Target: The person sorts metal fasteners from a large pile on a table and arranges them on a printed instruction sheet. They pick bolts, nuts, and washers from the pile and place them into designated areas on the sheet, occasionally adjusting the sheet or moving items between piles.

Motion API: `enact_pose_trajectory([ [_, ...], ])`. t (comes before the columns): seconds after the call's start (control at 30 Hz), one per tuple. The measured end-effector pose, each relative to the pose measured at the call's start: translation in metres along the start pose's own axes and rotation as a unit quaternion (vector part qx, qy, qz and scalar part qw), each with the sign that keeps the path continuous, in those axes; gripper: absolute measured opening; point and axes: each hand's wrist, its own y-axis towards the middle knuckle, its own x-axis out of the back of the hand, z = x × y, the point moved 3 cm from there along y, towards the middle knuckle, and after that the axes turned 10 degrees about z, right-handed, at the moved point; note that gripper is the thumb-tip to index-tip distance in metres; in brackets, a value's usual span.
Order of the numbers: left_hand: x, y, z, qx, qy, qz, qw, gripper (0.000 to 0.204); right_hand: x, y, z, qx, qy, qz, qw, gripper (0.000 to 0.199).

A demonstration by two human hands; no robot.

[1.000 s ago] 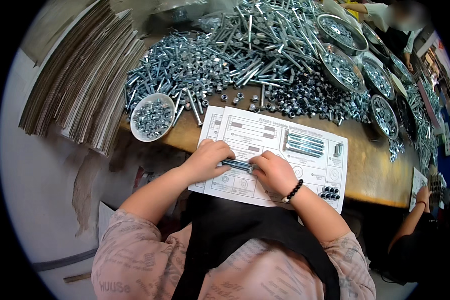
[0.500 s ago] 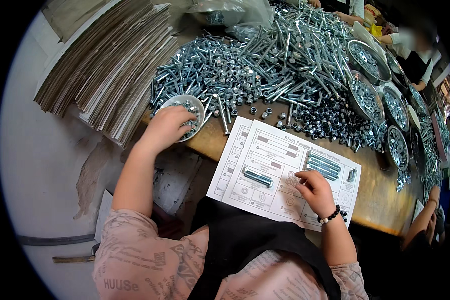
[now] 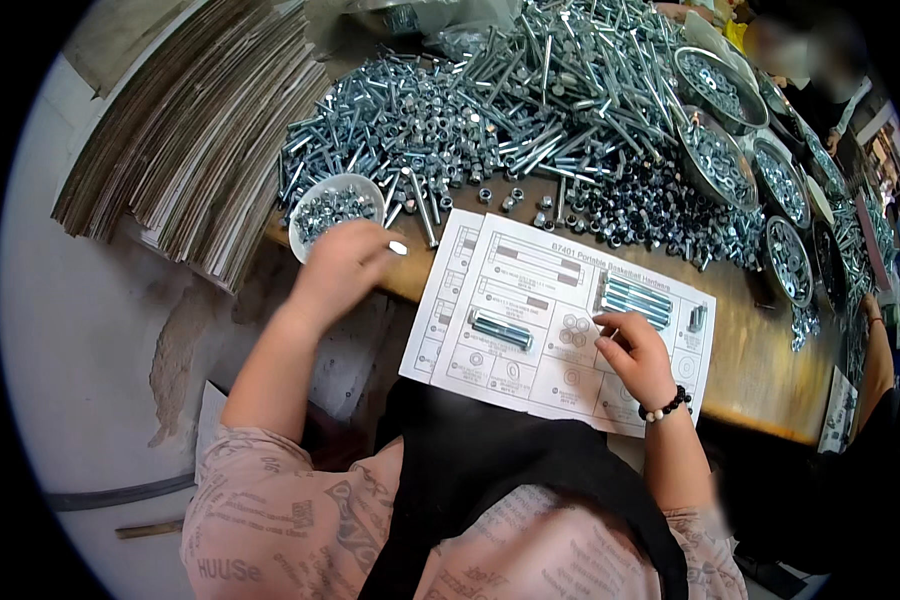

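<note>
2 hands work at the counter (image 3: 760,375): your right hand (image 3: 635,352) rests on the printed parts sheet (image 3: 530,375), fingers curled loosely, empty, just beside a row of bolts (image 3: 638,298). Your left hand (image 3: 338,268) hovers beside the white bowl of nuts (image 3: 328,207), fingers pinched together; whether they hold anything, you cannot tell. Beyond lies a heap of loose bolts (image 3: 530,90).

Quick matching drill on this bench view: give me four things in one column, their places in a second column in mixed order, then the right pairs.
Things:
1. left hand
2. right hand
3. white bowl of nuts
4. stack of flat cardboard

Places:
A. far left of the bench, beside the pile of bolts
B. on the printed sheet, by the drawn washers
C. at the bench's near left edge, next to the sheet
D. raised just in front of the bowl

Pairs: 1-D, 2-B, 3-C, 4-A
</note>
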Motion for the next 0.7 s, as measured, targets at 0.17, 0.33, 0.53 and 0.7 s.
enact_pose_trajectory([
  [0.17,-0.072,-0.023,-0.056,-0.141,0.023,0.108,0.984,0.020,-0.004,0.001,0.002,0.013,0.028,0.010,0.999,0.022],
  [0.33,-0.087,-0.027,-0.059,-0.153,0.027,0.185,0.970,0.024,-0.003,-0.001,0.001,0.022,0.015,0.011,1.000,0.022],
  [0.53,-0.091,-0.026,-0.059,-0.143,0.014,0.245,0.959,0.029,-0.003,-0.004,-0.001,0.018,0.028,0.007,0.999,0.022],
  [0.7,-0.083,-0.021,-0.064,-0.121,-0.010,0.248,0.961,0.032,-0.001,-0.003,0.000,0.015,-0.006,0.025,1.000,0.022],
])
